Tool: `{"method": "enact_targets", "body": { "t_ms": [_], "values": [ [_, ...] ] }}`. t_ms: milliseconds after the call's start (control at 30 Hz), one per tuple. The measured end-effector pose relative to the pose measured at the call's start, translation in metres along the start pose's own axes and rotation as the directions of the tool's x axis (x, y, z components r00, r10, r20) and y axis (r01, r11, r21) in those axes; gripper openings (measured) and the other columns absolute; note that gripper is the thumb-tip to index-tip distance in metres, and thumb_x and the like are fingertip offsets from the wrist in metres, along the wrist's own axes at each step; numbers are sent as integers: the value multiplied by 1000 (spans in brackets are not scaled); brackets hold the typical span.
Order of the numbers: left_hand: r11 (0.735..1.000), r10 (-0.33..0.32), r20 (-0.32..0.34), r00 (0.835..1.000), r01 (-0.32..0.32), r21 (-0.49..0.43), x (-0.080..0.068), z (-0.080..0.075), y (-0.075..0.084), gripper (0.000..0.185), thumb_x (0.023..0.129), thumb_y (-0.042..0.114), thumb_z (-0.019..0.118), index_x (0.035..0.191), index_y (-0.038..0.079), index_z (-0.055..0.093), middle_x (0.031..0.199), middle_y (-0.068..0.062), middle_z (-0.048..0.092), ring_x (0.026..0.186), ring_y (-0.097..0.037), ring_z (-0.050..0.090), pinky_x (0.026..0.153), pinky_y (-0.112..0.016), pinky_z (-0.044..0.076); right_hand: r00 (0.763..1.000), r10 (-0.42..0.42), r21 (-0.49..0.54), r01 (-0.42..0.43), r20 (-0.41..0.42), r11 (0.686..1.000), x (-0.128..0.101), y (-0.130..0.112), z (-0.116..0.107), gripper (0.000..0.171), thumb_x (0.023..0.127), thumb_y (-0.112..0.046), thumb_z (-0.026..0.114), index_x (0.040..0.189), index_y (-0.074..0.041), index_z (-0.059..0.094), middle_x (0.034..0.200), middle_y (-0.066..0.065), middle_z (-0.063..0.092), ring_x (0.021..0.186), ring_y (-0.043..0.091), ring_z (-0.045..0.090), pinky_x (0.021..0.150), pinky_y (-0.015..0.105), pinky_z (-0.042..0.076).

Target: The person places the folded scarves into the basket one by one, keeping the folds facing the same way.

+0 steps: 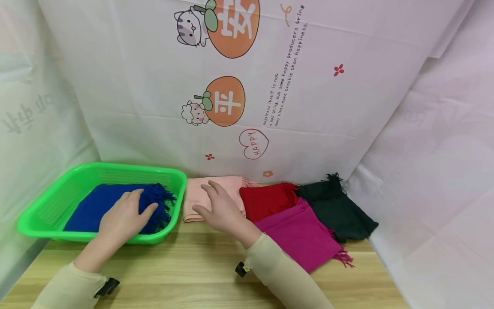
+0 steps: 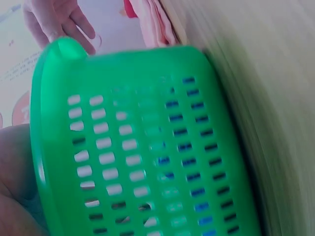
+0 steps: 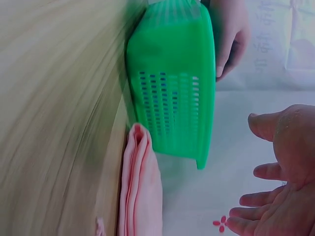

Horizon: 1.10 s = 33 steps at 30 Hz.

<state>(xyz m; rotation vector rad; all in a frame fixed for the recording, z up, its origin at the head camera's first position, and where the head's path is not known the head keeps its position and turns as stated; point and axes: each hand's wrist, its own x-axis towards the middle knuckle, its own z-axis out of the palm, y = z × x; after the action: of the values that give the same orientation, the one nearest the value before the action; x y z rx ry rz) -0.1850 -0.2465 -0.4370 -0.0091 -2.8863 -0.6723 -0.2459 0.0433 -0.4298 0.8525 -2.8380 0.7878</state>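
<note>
A green plastic basket [image 1: 28, 222] stands at the left of the table with a folded blue scarf [image 1: 90, 208] inside, its fringe at the right. My left hand [image 1: 121, 218] hovers over the basket's front rim and the blue scarf, fingers relaxed and holding nothing. Above a folded pink scarf [image 1: 194, 197] right beside the basket is my right hand [image 1: 224, 212]. The right wrist view shows that hand [image 3: 280, 196] with fingers spread, apart from the pink scarf [image 3: 142, 191] below. The basket wall [image 2: 113, 73] hides most of the blue scarf in the left wrist view.
Right of the pink scarf lie a folded red scarf [image 1: 266, 202], a magenta scarf [image 1: 305, 238] and a dark green scarf [image 1: 339, 212], overlapping one another. Printed white cloth [image 1: 328, 116] hangs behind and at both sides. The wooden table [image 1: 185, 274] extends in front.
</note>
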Motion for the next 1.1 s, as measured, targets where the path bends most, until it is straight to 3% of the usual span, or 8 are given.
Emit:
{"method": "enact_targets", "body": {
  "t_ms": [233,600,900,1100],
  "values": [
    [999,27,5,1000,-27,-26,-4,6,19,78,111,46,66,161,-11,45,155,-42,49,132,-62,56,90,-75,55,999,24,-6,-25,-23,1000,-14,22,-5,72,108,-46,72,167,-11,48,176,14,39,160,34,42,125,53,43],
    [995,88,1,996,-87,-42,-9,15,45,74,110,43,70,159,-7,50,156,-38,52,140,-59,54,99,-76,53,998,44,31,-43,-55,999,-33,46,-19,74,107,-42,75,166,-7,48,175,20,38,159,41,42,124,58,43],
    [990,139,-14,990,-139,-31,-10,25,61,71,109,41,72,157,-7,53,153,-32,58,139,-53,58,101,-71,55,994,14,1,-14,-105,1000,-49,64,-33,72,106,-34,79,161,1,51,171,28,40,158,44,43,123,59,44],
    [986,163,-26,986,-163,-36,-11,30,70,70,108,39,74,156,-8,54,149,-31,61,136,-51,60,99,-69,57,992,62,-2,-62,-114,998,-59,78,-42,73,106,-36,78,164,-3,49,174,23,38,159,42,41,124,60,44]
  ]
}}
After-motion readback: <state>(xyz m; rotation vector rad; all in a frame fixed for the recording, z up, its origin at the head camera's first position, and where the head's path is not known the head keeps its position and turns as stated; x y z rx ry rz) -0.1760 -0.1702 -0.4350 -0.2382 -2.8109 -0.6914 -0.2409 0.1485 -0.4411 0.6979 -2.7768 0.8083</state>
